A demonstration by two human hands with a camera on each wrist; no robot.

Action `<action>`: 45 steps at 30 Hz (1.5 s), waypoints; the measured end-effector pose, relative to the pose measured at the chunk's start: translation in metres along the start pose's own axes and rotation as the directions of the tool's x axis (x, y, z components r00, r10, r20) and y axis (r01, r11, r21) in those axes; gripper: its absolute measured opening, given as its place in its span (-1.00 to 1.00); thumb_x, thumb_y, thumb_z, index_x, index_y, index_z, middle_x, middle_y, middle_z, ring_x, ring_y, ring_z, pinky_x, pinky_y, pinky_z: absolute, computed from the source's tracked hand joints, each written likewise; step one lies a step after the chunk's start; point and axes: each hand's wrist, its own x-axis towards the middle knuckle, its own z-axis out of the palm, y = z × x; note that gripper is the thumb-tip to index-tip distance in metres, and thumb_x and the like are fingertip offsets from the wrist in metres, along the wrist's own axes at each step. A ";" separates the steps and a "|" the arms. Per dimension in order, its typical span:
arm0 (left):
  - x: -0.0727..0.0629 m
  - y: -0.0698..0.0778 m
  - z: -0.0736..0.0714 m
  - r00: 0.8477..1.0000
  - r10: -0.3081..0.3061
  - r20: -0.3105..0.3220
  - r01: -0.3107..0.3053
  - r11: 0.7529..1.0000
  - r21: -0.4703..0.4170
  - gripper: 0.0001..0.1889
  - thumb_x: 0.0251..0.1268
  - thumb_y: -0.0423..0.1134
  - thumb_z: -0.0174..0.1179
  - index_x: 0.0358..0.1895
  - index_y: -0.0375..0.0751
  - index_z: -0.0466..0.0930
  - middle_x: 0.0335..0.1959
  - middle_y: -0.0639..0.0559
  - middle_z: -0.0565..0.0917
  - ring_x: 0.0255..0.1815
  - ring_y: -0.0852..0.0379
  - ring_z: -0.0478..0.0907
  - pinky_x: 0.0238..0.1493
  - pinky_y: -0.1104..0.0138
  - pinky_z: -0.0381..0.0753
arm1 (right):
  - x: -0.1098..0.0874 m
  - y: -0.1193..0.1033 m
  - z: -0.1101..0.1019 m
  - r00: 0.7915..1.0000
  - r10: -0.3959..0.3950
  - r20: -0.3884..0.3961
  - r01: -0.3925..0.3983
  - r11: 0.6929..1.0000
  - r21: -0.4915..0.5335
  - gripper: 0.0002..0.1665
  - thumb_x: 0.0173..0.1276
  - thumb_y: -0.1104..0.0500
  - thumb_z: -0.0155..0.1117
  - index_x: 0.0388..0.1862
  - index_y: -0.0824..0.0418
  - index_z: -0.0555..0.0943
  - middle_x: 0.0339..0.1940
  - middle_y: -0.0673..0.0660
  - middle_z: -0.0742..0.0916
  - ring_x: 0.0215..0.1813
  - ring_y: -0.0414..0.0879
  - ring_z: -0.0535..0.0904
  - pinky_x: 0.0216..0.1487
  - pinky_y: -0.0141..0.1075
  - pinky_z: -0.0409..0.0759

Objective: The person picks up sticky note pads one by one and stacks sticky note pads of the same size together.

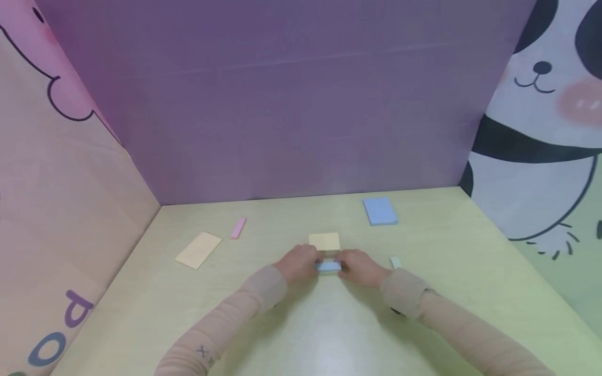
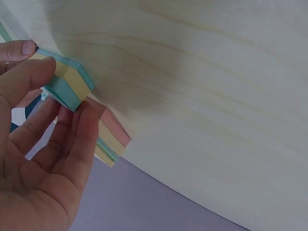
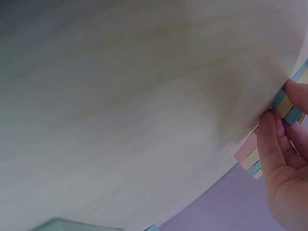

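Head view: a person's left hand [image 1: 300,263] and right hand [image 1: 364,267] each have a grip pinched on one end of a small, straight-edged block [image 1: 328,267] layered in blue and yellow, at mid-counter [image 1: 329,334]. Just beyond it sits a layered stack [image 1: 324,241], smooth yellow on top, pink at its base. Flat on the pale, wood-grained surface lie a yellow rectangle [image 1: 199,250] and slim pink strip [image 1: 238,228] at left, a thick blue slab [image 1: 380,211] at right. Behind rises a faintly creased purple backdrop [image 1: 291,104].
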 end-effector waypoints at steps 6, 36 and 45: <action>-0.004 -0.001 0.000 1.000 -0.010 0.009 0.010 1.000 0.018 -0.84 -0.08 -0.41 0.27 -0.36 -0.12 0.66 -0.48 0.08 0.61 -0.46 0.21 0.46 -0.33 0.42 0.50 | 0.000 0.002 0.000 1.000 -0.013 -0.003 0.013 1.000 -0.008 -0.87 0.06 0.31 0.32 -0.35 0.20 0.61 -0.45 0.01 0.66 -0.39 -0.20 0.51 -0.28 -0.34 0.53; 0.000 -0.001 0.006 0.997 -0.075 0.019 0.075 0.997 0.000 -0.84 -0.06 -0.46 0.23 -0.38 -0.16 0.66 -0.50 0.01 0.63 -0.55 0.21 0.45 -0.43 0.45 0.49 | -0.002 0.001 -0.002 1.000 -0.023 -0.002 0.023 1.000 -0.018 -0.87 0.06 0.31 0.32 -0.35 0.21 0.62 -0.44 0.04 0.67 -0.39 -0.18 0.53 -0.29 -0.36 0.53; -0.006 -0.005 0.005 1.000 -0.023 -0.018 0.023 1.000 0.019 -0.88 -0.10 -0.45 0.24 -0.46 -0.17 0.63 -0.52 0.03 0.61 -0.54 0.20 0.42 -0.42 0.41 0.48 | -0.003 0.002 -0.002 1.000 -0.016 -0.001 0.016 0.999 -0.029 -0.86 0.06 0.30 0.33 -0.35 0.22 0.62 -0.46 0.02 0.66 -0.42 -0.21 0.50 -0.32 -0.39 0.51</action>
